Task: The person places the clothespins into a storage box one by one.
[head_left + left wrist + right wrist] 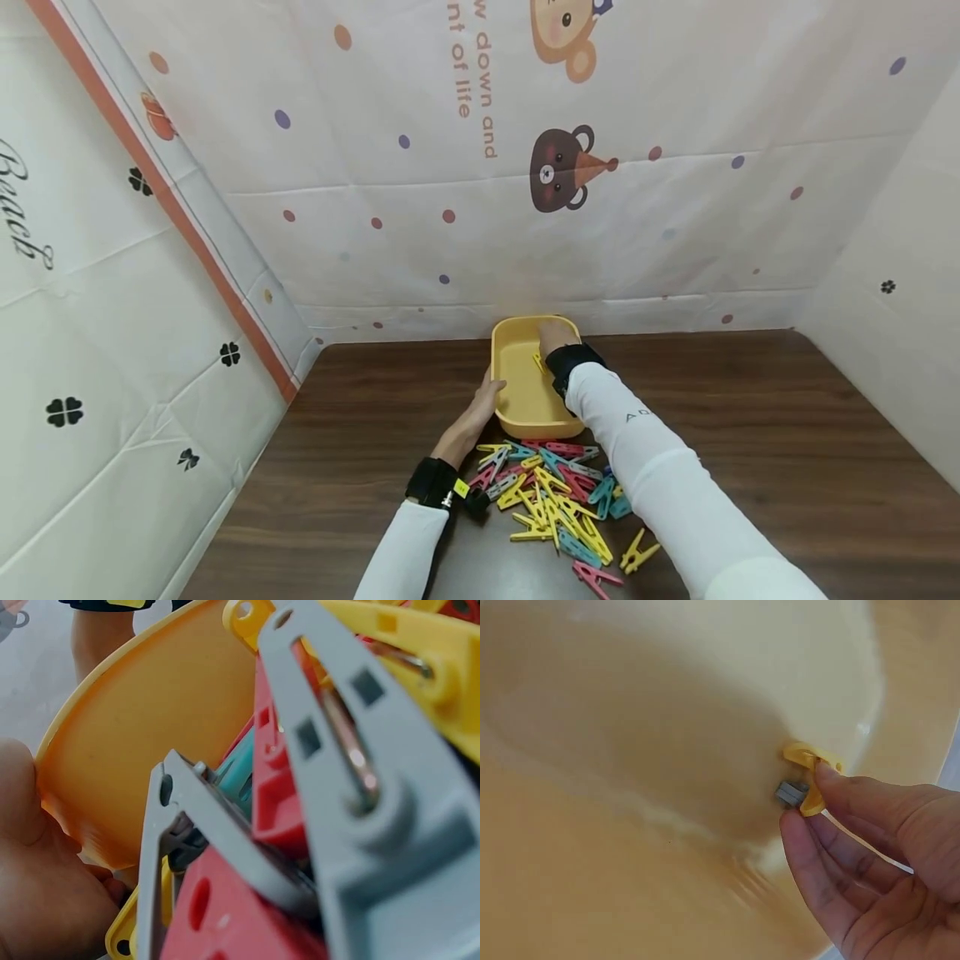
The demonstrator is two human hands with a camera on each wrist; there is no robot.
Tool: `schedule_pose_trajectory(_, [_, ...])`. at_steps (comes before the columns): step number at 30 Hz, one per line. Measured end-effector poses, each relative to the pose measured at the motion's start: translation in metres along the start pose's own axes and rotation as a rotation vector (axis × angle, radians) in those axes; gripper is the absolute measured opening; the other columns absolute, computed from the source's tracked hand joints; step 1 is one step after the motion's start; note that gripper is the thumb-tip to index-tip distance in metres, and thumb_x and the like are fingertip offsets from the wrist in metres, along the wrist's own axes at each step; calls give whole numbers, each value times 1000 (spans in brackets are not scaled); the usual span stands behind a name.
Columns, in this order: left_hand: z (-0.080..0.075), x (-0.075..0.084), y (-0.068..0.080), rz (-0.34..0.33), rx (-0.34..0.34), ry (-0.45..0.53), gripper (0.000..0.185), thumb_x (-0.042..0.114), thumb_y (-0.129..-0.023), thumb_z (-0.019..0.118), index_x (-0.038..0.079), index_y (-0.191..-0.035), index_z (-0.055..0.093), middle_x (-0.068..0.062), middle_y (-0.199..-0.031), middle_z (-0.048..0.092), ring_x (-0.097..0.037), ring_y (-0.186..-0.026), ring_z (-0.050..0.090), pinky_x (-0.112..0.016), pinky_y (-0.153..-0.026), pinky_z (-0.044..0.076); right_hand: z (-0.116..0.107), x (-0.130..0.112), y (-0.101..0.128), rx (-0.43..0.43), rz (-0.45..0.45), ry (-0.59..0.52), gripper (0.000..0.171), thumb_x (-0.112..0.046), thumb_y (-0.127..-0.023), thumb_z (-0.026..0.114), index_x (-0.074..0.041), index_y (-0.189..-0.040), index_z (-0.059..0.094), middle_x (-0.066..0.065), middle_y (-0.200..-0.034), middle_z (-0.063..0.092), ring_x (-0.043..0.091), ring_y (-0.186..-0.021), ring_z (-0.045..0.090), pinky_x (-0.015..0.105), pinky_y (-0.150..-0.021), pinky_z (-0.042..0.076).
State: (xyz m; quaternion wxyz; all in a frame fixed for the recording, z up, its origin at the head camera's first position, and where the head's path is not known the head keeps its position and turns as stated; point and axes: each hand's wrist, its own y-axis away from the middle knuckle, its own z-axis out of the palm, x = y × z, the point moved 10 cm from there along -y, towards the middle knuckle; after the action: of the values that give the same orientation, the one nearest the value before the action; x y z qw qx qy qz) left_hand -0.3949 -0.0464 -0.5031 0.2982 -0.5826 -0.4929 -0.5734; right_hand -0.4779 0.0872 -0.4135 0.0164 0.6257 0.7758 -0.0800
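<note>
A yellow plastic basin [528,408] stands at the back of the table, against the patterned cloth. My left hand [477,408] holds its left side, the thumb at the rim. In the left wrist view that hand [49,877] lies against the basin's outer wall [150,727]. Inside the basin is my right hand [557,335], partly hidden by its wrist band. The right wrist view shows this hand [885,855] pinching a yellow clothespin [811,808]; a small grey piece [791,793] sits beside it. Another view of yellow plastic, a clothespin [539,362], appears left of the right wrist.
Just in front of the basin lies a loose pile of clothespins [551,500] in yellow, red, grey and teal. A yellow clothespin [637,553] and a pink one [596,577] lie at its near edge. Cloth walls [420,250] enclose the wooden table [337,467].
</note>
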Motion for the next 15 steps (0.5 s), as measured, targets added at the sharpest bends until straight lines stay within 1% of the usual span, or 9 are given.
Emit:
schedule_pose_trajectory(3, [0, 0, -1, -3, 1, 7, 70, 37, -107, 33, 23, -166, -2, -11, -174, -2, -32, -160, -5, -58, -125, 6, 1, 5, -3, -53, 17, -18, 20, 3, -87, 64, -3, -68, 59, 18, -92, 72, 26, -79, 59, 38, -78, 53])
schedule_pose_trajectory(5, [-1, 1, -2, 0, 7, 14, 69, 36, -108, 33, 24, -166, -1, -11, -174, -1, -32, -160, -2, -58, -125, 8, -6, 6, -5, -109, 21, -87, 17, 1, -86, 67, -2, -72, 59, 18, -92, 68, 26, -77, 55, 38, -74, 52])
schedule_pose_trajectory(7, [-3, 2, -3, 2, 16, 21, 68, 35, -108, 33, 25, -166, -1, -10, -174, 1, -32, -160, -2, -59, -125, 8, -26, 1, -3, -138, -10, -140, 10, -1, -88, 68, 3, -80, 64, 21, -94, 67, 27, -79, 58, 39, -74, 53])
schedule_pose_trajectory(8, [-4, 2, -4, 3, 22, 23, 68, 35, -108, 33, 26, -166, 0, -10, -174, 1, -32, -160, -1, -60, -125, 8, -39, -4, 1, -137, -43, -165, 8, -1, -89, 68, 6, -86, 67, 23, -97, 68, 30, -81, 62, 40, -75, 55])
schedule_pose_trajectory(9, [-4, 2, -4, 0, 26, 24, 69, 35, -107, 33, 26, -166, 0, -10, -174, 1, -32, -160, -1, -60, -125, 8, -54, -10, 6, -122, -91, -184, 10, -1, -90, 69, 9, -92, 69, 25, -99, 70, 32, -83, 65, 41, -77, 56])
schedule_pose_trajectory(11, [-4, 1, -4, -2, 24, 21, 69, 35, -107, 33, 25, -166, 0, -11, -174, 1, -33, -160, -1, -61, -124, 8, -84, -23, 27, -66, -188, -182, 17, -3, -93, 69, 10, -102, 71, 26, -104, 72, 32, -86, 69, 42, -78, 58])
schedule_pose_trajectory(12, [-4, 0, -4, -7, 20, 16, 69, 36, -107, 33, 25, -166, 0, -11, -174, 1, -33, -160, -2, -61, -124, 8, -98, -29, 41, -26, -240, -151, 18, -7, -93, 70, 9, -103, 73, 24, -103, 73, 31, -85, 70, 41, -77, 58])
schedule_pose_trajectory(13, [-3, -1, -4, -12, 15, 14, 69, 36, -107, 33, 24, -166, -1, -11, -174, 0, -33, -160, -1, -60, -125, 8, -108, -34, 59, 0, -283, -133, 18, -9, -93, 71, 6, -103, 75, 21, -100, 74, 28, -80, 70, 39, -72, 58])
schedule_pose_trajectory(15, [-1, -1, -3, -13, 11, 13, 70, 36, -107, 34, 23, -166, -1, -11, -174, 0, -33, -160, -1, -60, -125, 8, -118, -43, 100, 25, -354, -91, 17, -14, -93, 73, 0, -104, 77, 15, -95, 75, 19, -71, 67, 32, -62, 55])
